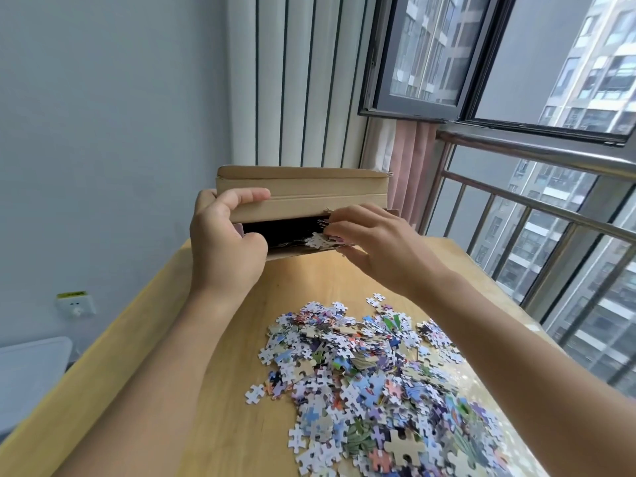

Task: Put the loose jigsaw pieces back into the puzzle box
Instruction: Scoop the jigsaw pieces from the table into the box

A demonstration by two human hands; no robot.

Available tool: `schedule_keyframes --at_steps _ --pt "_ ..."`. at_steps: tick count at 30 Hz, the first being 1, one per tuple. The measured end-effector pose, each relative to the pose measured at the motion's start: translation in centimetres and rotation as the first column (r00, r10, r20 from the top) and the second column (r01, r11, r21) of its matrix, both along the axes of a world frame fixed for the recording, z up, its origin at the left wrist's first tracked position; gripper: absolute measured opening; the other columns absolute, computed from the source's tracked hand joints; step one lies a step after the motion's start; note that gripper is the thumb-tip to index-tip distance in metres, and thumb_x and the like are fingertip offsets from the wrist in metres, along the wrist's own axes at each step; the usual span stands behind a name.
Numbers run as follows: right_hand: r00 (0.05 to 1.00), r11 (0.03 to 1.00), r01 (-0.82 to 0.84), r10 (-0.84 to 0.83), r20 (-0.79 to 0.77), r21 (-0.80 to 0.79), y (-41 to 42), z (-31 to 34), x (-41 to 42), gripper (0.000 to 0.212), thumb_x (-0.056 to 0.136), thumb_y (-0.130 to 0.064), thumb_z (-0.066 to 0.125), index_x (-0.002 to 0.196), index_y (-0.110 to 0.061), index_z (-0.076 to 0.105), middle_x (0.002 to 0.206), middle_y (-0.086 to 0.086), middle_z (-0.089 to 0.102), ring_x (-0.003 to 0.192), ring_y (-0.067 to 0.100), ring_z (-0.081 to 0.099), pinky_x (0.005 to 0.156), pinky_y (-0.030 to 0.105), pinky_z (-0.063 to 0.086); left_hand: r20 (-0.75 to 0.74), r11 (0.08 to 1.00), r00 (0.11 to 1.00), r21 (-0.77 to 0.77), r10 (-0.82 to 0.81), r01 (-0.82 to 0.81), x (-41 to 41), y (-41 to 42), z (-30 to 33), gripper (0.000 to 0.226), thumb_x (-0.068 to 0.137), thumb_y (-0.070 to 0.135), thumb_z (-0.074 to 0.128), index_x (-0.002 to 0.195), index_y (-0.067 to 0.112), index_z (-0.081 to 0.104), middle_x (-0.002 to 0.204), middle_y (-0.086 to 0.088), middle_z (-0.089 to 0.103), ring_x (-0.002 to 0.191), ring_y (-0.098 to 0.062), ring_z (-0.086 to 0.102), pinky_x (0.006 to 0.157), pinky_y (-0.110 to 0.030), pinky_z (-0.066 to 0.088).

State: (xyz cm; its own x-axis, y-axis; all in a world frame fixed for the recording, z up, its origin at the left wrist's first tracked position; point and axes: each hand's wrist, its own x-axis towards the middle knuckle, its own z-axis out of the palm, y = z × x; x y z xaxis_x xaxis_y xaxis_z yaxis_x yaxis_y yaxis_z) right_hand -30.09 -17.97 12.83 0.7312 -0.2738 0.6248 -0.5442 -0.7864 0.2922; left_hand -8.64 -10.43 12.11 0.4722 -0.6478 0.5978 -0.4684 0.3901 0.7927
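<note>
The brown cardboard puzzle box [303,192] is held up above the far end of the wooden table [179,339], its dark opening facing me. My left hand [223,242] grips the box's left end, thumb under, fingers over the flap. At the right side of the opening, my right hand [375,242] holds a small bunch of jigsaw pieces [320,239], fingers pinched on them. A large heap of loose jigsaw pieces [375,383] lies on the table below my right forearm.
A window with a metal railing [537,204] runs along the table's right side. Behind the box are white vertical blinds [296,80] and a pink curtain [409,160]. A wall socket [75,304] and a white container [31,370] are at the left.
</note>
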Motion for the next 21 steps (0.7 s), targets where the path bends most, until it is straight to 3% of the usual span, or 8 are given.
schedule_keyframes --at_steps 3,7,10,13,17,21 --pt "0.999 0.998 -0.015 0.017 0.037 -0.057 -0.2 -0.5 0.0 0.016 0.095 -0.012 0.068 0.110 -0.009 0.071 0.119 0.010 0.063 0.104 0.027 0.063 0.079 0.039 0.057 -0.005 1.000 1.000 0.001 -0.003 0.003 -0.1 0.0 0.0 0.071 0.070 -0.023 0.042 0.111 0.026 0.072 0.096 0.013 0.042 0.063 0.004 0.045 0.061 -0.005 0.038" --pt "0.999 0.997 -0.023 0.022 0.023 0.079 -0.7 -0.1 -0.1 0.026 0.090 -0.010 0.074 0.115 -0.010 0.069 0.121 0.012 0.055 0.102 0.027 0.066 0.081 0.043 0.061 -0.003 1.000 1.000 -0.007 -0.007 0.007 -0.1 0.0 -0.1 0.071 0.070 -0.023 0.043 0.108 0.029 0.071 0.094 0.014 0.041 0.058 0.001 0.044 0.058 -0.007 0.037" --pt "0.999 0.988 -0.037 0.039 -0.011 0.152 -1.3 0.3 -0.2 0.031 0.092 -0.012 0.071 0.123 -0.012 0.068 0.119 0.008 0.059 0.092 0.030 0.069 0.079 0.046 0.058 -0.002 1.000 1.000 -0.005 -0.001 0.001 -0.1 -0.1 -0.3 0.072 0.069 -0.022 0.044 0.108 0.032 0.071 0.094 0.015 0.041 0.055 -0.004 0.041 0.057 -0.009 0.037" --pt "0.999 0.980 -0.037 0.042 -0.019 0.195 -1.8 0.4 -0.2 0.030 0.096 -0.014 0.067 0.126 -0.013 0.067 0.121 0.005 0.066 0.099 0.027 0.070 0.084 0.045 0.057 0.010 1.000 1.000 0.001 0.008 -0.008 -0.1 -0.2 -0.5 0.071 0.070 -0.020 0.045 0.109 0.032 0.071 0.094 0.016 0.042 0.055 -0.003 0.040 0.057 -0.009 0.038" --pt "0.998 0.960 -0.029 0.013 0.058 0.278 -1.8 0.5 0.2 0.032 0.095 -0.016 0.069 0.127 -0.014 0.068 0.116 0.001 0.075 0.101 0.023 0.073 0.085 0.042 0.058 0.013 1.000 1.000 0.005 0.006 -0.006 -0.2 -0.2 -0.6 0.071 0.070 -0.020 0.046 0.110 0.033 0.071 0.094 0.016 0.042 0.055 -0.004 0.041 0.056 -0.010 0.037" --pt "0.995 0.921 0.013 -0.050 0.083 0.390 -2.2 0.6 0.9 0.026 0.098 -0.023 0.064 0.122 -0.015 0.071 0.104 0.001 0.077 0.091 0.023 0.072 0.080 0.043 0.056 0.009 1.000 1.000 0.003 0.005 -0.005 -0.3 -0.2 -0.5 0.070 0.070 -0.021 0.046 0.111 0.029 0.072 0.095 0.016 0.042 0.055 -0.001 0.041 0.056 -0.008 0.037"
